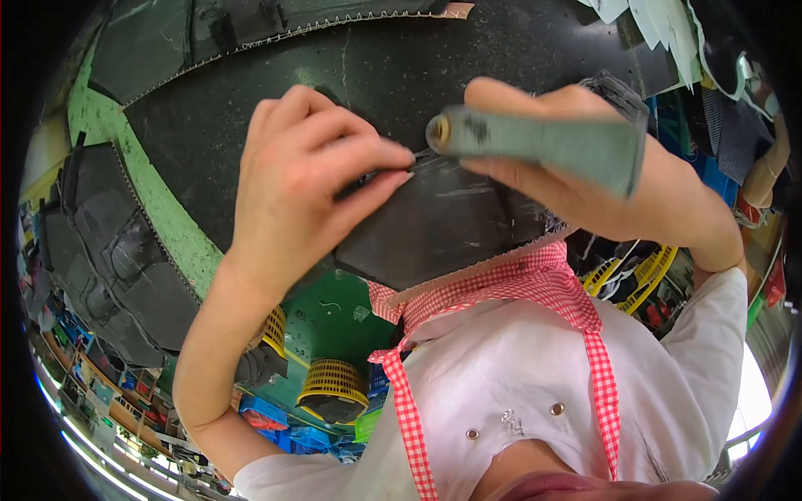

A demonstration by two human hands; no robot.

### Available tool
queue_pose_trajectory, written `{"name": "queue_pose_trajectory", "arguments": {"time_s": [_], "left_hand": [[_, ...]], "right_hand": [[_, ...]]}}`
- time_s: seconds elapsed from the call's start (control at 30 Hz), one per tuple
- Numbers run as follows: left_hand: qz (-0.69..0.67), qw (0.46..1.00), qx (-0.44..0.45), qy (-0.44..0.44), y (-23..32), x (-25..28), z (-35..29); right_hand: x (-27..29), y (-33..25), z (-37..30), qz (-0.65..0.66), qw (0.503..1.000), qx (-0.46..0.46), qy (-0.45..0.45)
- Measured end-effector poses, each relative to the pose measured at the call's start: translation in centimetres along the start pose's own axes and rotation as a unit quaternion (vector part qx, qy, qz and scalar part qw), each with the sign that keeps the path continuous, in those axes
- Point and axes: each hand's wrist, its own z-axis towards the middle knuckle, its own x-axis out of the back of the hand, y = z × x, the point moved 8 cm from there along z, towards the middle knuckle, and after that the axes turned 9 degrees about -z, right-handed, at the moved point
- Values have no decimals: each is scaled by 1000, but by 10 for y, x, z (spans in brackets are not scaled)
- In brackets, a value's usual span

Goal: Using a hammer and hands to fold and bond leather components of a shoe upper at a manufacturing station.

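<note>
Faintly, a dark mark shows on the side of the grey-green tool [547, 149], too blurred to make out, and a small scribble-like design sits on the chest of the white shirt [501, 367] between two metal eyelets. The right hand [576, 196] comes in from the side with its elbow bent, fingers closed around the tool, whose round, brass-coloured end points toward the other hand. The left hand [305, 171] is raised on a bent wrist, its fingers curled, thumb and forefinger drawn close together near the upper edge of the black panel [443, 225]; whether they pinch anything cannot be told. That panel lies at the near side of the dark table [376, 75], right in front of the red checked apron [510, 288]. It looks flat and dull, with pale scuffs, an angled outline and a pinkish, stitched lower border. More black pieces [117, 250] lie to the left, beside a green strip [167, 209], and a yellow basket [332, 384] stands below.
</note>
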Motion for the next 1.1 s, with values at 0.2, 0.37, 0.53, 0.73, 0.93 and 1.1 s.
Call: {"name": "queue_pose_trajectory", "arguments": {"time_s": [0.2, 0.37, 0.53, 0.73, 0.93, 1.1], "left_hand": [[51, 995, -75, 41, 6, 8, 2], [94, 985, -126, 72, 20, 10, -10], [10, 997, 4, 73, -5, 17, -10], [103, 990, 7, 95, 10, 16, -23], [8, 986, 77, 149, -2, 6, -41], [71, 982, 55, 165, 15, 1, -40]], "right_hand": [[-16, -1, -1, 110, 992, -19, -52], [8, -14, 6, 14, 996, 60, 58], [-7, -13, 13, 35, 996, 43, 66], [-28, -19, 4, 53, 998, 11, -10], [0, -18, 11, 61, 995, 32, 75], [-16, -18, 15, 86, 996, 3, 25]]}}
